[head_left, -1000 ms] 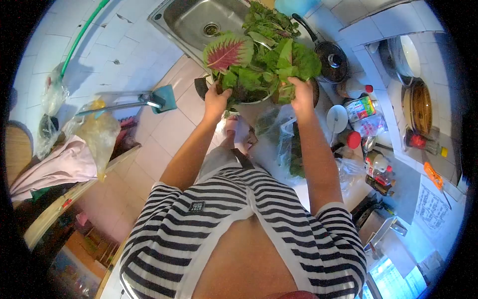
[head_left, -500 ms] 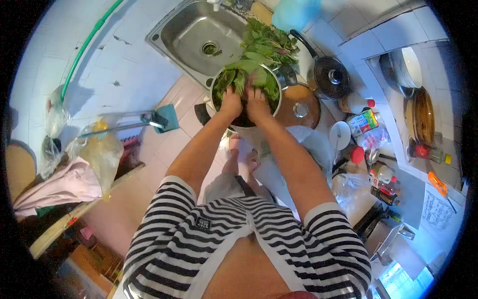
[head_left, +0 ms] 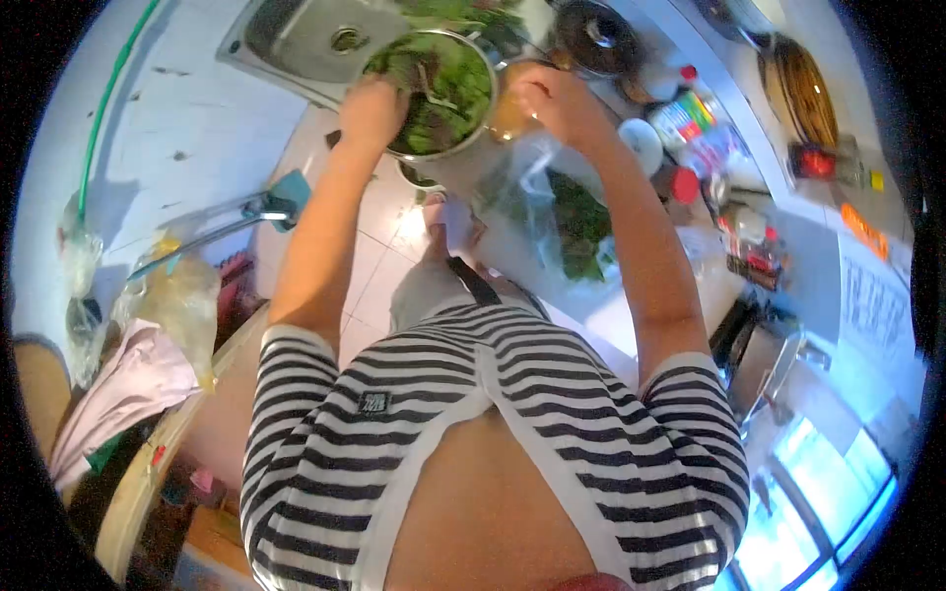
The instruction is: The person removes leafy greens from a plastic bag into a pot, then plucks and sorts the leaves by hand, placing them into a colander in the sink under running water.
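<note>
beside the pot (head_left: 443, 155), right hand (head_left: 559, 99) looks blurred

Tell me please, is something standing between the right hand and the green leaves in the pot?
Yes, the right side of the pot's rim stands between the right hand and the green leaves. No lid covers the leaves, so from above the way looks open.

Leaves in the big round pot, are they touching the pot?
Touching. The head view shows the green leaves lying inside the pot, right up against its inner wall on the right.
</note>
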Available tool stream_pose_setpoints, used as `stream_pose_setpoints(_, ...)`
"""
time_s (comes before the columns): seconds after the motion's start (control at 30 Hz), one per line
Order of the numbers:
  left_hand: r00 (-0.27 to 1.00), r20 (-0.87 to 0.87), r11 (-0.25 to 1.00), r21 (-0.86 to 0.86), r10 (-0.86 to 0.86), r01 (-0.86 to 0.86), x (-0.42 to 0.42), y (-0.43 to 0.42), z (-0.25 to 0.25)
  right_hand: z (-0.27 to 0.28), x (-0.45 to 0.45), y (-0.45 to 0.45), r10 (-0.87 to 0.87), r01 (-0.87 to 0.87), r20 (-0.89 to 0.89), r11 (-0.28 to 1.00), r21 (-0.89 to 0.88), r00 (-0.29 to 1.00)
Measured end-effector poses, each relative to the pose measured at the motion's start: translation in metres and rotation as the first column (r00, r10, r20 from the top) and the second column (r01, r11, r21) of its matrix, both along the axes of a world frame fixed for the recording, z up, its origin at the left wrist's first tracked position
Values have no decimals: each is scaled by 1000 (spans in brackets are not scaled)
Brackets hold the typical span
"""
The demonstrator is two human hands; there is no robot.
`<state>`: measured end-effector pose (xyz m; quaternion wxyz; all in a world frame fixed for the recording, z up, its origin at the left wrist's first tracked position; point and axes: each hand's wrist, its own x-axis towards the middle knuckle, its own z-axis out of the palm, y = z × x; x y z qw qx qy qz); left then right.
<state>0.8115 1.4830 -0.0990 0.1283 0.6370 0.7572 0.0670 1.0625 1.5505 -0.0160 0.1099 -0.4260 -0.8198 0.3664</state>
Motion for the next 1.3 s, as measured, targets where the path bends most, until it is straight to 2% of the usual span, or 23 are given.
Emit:
stream_pose_setpoints(0.03, 1000, 12, 1000, 5, -22, 22, 19, -6, 4, -8, 30, -5, 15, -12, 38, 996, -86, 999)
stream_pose_setpoints(0.07, 970, 240, 992, 128, -41, 10, 43, -26, 10, -25, 62, -19, 33, -21, 69, 983, -180, 997)
stream_pose_setpoints(0.1, 891, 446, 969, 246, -77, -39, 65, -43, 18, -37, 91, -36, -2, -15, -35, 879, -476, 999)
stream_pose_setpoints(0.17, 791, 527, 925, 361, -310, 123, 128, -75, -2, -67, 123, -82, 71, -5, 111, 859, -512, 991)
stream_pose_setpoints(0.2, 732, 458, 834, 478, -505, 277, 160, -93, -34, -82, 131, -105, 129, -30, 373, 965, -259, 919)
stream_pose_setpoints(0.23, 652, 427, 753, 548, -627, 365, 196, -100, -24, -92, 139, -126, 123, -26, 371, 967, -254, 920)
stream_pose_setpoints(0.3, 558, 386, 657, 612, -735, 441, 227, -111, -24, -109, 152, -158, -245, 227, 486, 969, 96, 839)
stream_pose_setpoints(0.33, 740, 282, 790, 138, -610, 598, 232, -107, -41, -122, 165, -160, -248, 227, 482, 969, 102, 840)
stream_pose_setpoints(0.37, 847, 80, 771, -375, -526, 515, 236, -107, -57, -133, 183, -161, -174, 127, 518, 984, 125, 837)
stream_pose_setpoints(0.4, 847, 79, 772, -375, -525, 514, 230, -109, -67, -139, 195, -162, -99, 23, 556, 989, 143, 825)
stream_pose_setpoints(0.47, 887, 461, 971, -200, -24, 130, 207, -111, -77, -124, 188, -162, -152, 54, 590, 982, 181, 793)
stream_pose_setpoints(0.5, 892, 451, 972, -200, -19, 122, 205, -108, -73, -129, 184, -155, -82, 71, 671, 997, 44, 737)
stream_pose_setpoints(0.53, 832, 538, 990, 43, -134, 131, 202, -101, -62, -127, 177, -150, 2, 93, 737, 992, -88, 675)
stream_pose_setpoints(0.57, 764, 585, 950, 289, -270, 115, 200, -95, -51, -126, 169, -147, -15, -14, 701, 999, 35, 713)
stream_pose_setpoints(0.6, 773, 575, 949, 295, -267, 109, 200, -95, -40, -128, 162, -143, -30, -50, 667, 994, 101, 745)
stream_pose_setpoints(0.67, 914, 132, 923, 96, -384, 373, 206, -101, -22, -144, 158, -134, -29, -51, 597, 992, 117, 801)
stream_pose_setpoints(0.8, 925, 169, 899, -232, -339, 372, 208, -91, -7, -164, 180, -114, 23, -40, 483, 999, 27, 875)
stream_pose_setpoints(0.93, 913, 344, 954, -122, -220, 276, 215, -87, -13, -161, 196, -103, 28, -135, 445, 969, 209, 895)
stream_pose_setpoints(1.0, 645, 764, 983, -111, -8, 144, 220, -85, -19, -124, 186, -105, 46, -100, 438, 990, 102, 898)
stream_pose_setpoints(1.1, 423, 892, 973, -216, 161, 86, 229, -84, 17, -105, 187, -104, 102, -80, 367, 994, -76, 924)
stream_pose_setpoints(1.13, 422, 892, 973, -215, 162, 81, 229, -81, 14, -104, 187, -97, 132, -98, 297, 987, -125, 946)
stream_pose_setpoints(1.2, 676, 736, 997, -21, -33, 72, 230, -74, 12, -97, 185, -90, 170, -107, 282, 968, -225, 944)
stream_pose_setpoints(1.3, 663, 747, 995, -25, -48, 99, 233, -71, 24, -93, 180, -89, 417, -371, 351, 908, -194, 838)
